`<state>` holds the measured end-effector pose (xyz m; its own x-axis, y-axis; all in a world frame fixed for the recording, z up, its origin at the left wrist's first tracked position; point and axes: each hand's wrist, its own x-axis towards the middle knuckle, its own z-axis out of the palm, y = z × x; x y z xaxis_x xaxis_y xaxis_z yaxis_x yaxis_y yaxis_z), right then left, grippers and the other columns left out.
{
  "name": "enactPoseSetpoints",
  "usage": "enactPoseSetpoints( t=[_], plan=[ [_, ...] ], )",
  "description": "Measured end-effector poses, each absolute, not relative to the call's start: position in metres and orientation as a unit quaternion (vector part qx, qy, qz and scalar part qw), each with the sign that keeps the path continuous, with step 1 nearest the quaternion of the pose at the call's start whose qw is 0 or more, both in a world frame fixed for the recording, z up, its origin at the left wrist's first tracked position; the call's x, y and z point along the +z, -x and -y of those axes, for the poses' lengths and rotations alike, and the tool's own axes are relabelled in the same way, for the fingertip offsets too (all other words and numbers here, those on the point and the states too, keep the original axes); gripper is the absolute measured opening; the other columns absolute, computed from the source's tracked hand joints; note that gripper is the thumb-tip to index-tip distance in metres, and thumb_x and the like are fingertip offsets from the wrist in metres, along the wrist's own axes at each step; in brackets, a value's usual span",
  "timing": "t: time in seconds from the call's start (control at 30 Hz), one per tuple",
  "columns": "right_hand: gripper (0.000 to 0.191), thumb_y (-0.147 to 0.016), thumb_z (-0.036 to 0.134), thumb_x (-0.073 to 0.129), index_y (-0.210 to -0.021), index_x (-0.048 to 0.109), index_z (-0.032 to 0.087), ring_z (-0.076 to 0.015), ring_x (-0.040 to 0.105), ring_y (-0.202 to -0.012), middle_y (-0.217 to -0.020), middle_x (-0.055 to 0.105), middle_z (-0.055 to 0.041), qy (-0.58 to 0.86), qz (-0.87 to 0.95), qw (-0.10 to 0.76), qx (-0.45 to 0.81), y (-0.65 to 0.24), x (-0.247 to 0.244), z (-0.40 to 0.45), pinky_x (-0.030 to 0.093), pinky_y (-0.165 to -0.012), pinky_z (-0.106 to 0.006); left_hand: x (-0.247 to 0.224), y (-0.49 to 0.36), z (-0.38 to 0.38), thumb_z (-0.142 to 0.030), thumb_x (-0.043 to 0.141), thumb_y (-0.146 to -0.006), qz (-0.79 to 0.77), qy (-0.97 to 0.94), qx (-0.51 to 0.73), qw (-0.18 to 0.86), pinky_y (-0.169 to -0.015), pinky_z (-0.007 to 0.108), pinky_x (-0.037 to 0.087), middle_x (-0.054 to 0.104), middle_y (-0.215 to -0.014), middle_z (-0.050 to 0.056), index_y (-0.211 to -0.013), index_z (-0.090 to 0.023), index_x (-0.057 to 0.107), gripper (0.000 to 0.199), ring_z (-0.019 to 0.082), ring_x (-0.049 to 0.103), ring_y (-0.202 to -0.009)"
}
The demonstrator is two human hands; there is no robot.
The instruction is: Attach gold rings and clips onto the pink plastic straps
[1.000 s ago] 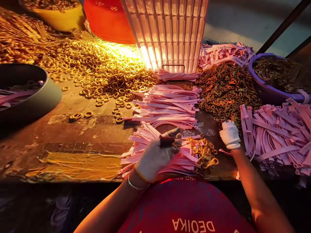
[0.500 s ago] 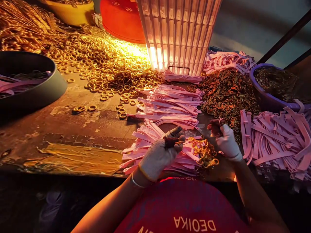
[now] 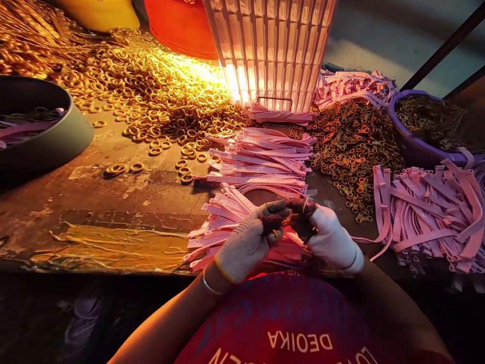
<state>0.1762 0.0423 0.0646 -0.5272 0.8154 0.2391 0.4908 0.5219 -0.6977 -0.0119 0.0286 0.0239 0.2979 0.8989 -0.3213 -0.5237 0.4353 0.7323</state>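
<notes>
My left hand (image 3: 246, 245), in a white knit glove with dark fingertips, is closed on a small gold-coloured metal piece (image 3: 278, 233). Its fingertips meet those of my right hand (image 3: 329, 233), also gloved, above a bundle of pink straps (image 3: 210, 237). The right fingers are pinched together; what lies between them is too small and covered to make out. More pink straps (image 3: 261, 162) lie in a stack just behind the hands.
Gold rings (image 3: 151, 106) spread across the left and back table (image 3: 113, 202). At right are a heap of small metal clasps (image 3: 352, 146), a purple basin (image 3: 409, 139) and a pink strap pile (image 3: 435, 217). A grey-green tub (image 3: 71, 129) stands left; a ribbed pale panel (image 3: 275, 55) rises behind.
My right hand has moved left, and its fingers have come together with the left hand's. It now covers the small gold pieces seen on the straps before. My left hand has hardly moved.
</notes>
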Motion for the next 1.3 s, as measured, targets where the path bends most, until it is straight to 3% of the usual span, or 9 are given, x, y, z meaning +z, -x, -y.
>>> enactPoseSetpoints(
  t=[0.1, 0.23, 0.43, 0.57, 0.7, 0.83, 0.93, 1.2, 1.3],
  plan=[
    [0.034, -0.092, 0.03, 0.067, -0.124, 0.063, 0.02, -0.0148, 0.065, -0.081, -0.094, 0.071, -0.0024, 0.439, 0.697, 0.362, 0.437, -0.182, 0.066, -0.045, 0.055, -0.074, -0.027, 0.025, 0.009, -0.03, -0.02, 0.08, -0.071, -0.371, -0.185, 0.454, 0.789, -0.044, 0.015, 0.038, 0.072, -0.087, 0.005, -0.101, -0.018, 0.077, 0.029, 0.005, 0.052, -0.052],
    [0.04, -0.083, 0.033, 0.078, -0.118, 0.065, 0.019, -0.0136, 0.064, -0.08, -0.091, 0.069, -0.0008, 0.457, 0.603, 0.391, 0.524, -0.179, 0.061, -0.044, 0.055, -0.074, -0.026, 0.029, 0.006, -0.025, -0.03, 0.082, -0.072, -0.363, -0.173, 0.435, 0.806, -0.048, 0.017, 0.04, 0.074, -0.092, 0.008, -0.1, -0.017, 0.078, 0.031, 0.011, 0.063, -0.066],
    [0.039, -0.087, 0.029, 0.07, -0.124, 0.062, 0.02, -0.0134, 0.063, -0.08, -0.094, 0.068, -0.0012, 0.485, 0.617, 0.397, 0.476, -0.171, 0.056, -0.034, 0.054, -0.075, -0.026, 0.029, 0.002, -0.021, -0.032, 0.078, -0.077, -0.365, -0.244, 0.406, 0.802, -0.041, 0.017, 0.026, 0.053, -0.06, -0.003, -0.098, -0.015, 0.071, 0.028, 0.005, 0.038, -0.046],
    [0.037, -0.088, 0.028, 0.066, -0.125, 0.063, 0.021, -0.0159, 0.063, -0.085, -0.099, 0.07, -0.0039, 0.491, 0.64, 0.369, 0.461, -0.17, 0.055, -0.033, 0.054, -0.079, -0.028, 0.036, 0.009, -0.015, -0.028, 0.072, -0.082, -0.481, -0.419, 0.473, 0.608, -0.055, 0.023, 0.043, 0.064, -0.077, 0.002, -0.113, -0.021, 0.071, 0.032, 0.013, 0.054, -0.062],
    [0.037, -0.084, 0.043, 0.072, -0.113, 0.065, 0.021, -0.014, 0.059, -0.071, -0.089, 0.067, -0.0014, 0.498, 0.523, 0.423, 0.547, -0.17, 0.057, -0.041, 0.052, -0.063, -0.025, 0.045, 0.023, -0.011, -0.019, 0.073, -0.076, -0.516, -0.567, 0.489, 0.416, -0.082, 0.032, 0.051, 0.071, -0.096, 0.008, -0.109, -0.023, 0.076, 0.033, 0.022, 0.064, -0.089],
    [0.039, -0.082, 0.042, 0.077, -0.113, 0.064, 0.023, -0.0135, 0.06, -0.076, -0.093, 0.067, -0.0008, 0.491, 0.519, 0.445, 0.54, -0.165, 0.062, -0.043, 0.053, -0.069, -0.025, 0.045, 0.029, -0.015, -0.034, 0.065, -0.087, -0.467, -0.421, 0.503, 0.593, -0.053, 0.025, 0.041, 0.068, -0.078, 0.004, -0.109, -0.021, 0.07, 0.026, 0.015, 0.056, -0.062],
    [0.035, -0.086, 0.037, 0.073, -0.115, 0.063, 0.022, -0.0146, 0.063, -0.085, -0.098, 0.068, -0.0024, 0.475, 0.569, 0.424, 0.521, -0.158, 0.061, -0.039, 0.055, -0.078, -0.027, 0.042, 0.023, -0.018, -0.04, 0.066, -0.088, -0.403, -0.325, 0.471, 0.715, -0.046, 0.021, 0.03, 0.066, -0.07, 0.003, -0.103, -0.018, 0.067, 0.026, 0.009, 0.046, -0.05],
    [0.034, -0.102, 0.032, 0.052, -0.133, 0.057, 0.021, -0.0235, 0.064, -0.11, -0.121, 0.069, -0.0117, 0.488, 0.754, 0.29, 0.33, -0.167, 0.068, -0.031, 0.05, -0.1, -0.039, 0.037, 0.013, -0.015, -0.03, 0.076, -0.082, -0.415, -0.265, 0.505, 0.709, -0.046, 0.018, 0.033, 0.061, -0.071, -0.003, -0.105, -0.02, 0.063, 0.028, 0.007, 0.05, -0.053],
    [0.031, -0.101, 0.03, 0.049, -0.128, 0.06, 0.019, -0.0251, 0.064, -0.107, -0.116, 0.07, -0.0127, 0.484, 0.816, 0.206, 0.241, -0.166, 0.068, -0.03, 0.05, -0.095, -0.037, 0.037, 0.012, -0.013, -0.033, 0.072, -0.087, -0.402, -0.28, 0.512, 0.705, -0.047, 0.018, 0.035, 0.06, -0.069, -0.003, -0.115, -0.022, 0.063, 0.032, 0.007, 0.049, -0.052]
  ],
)
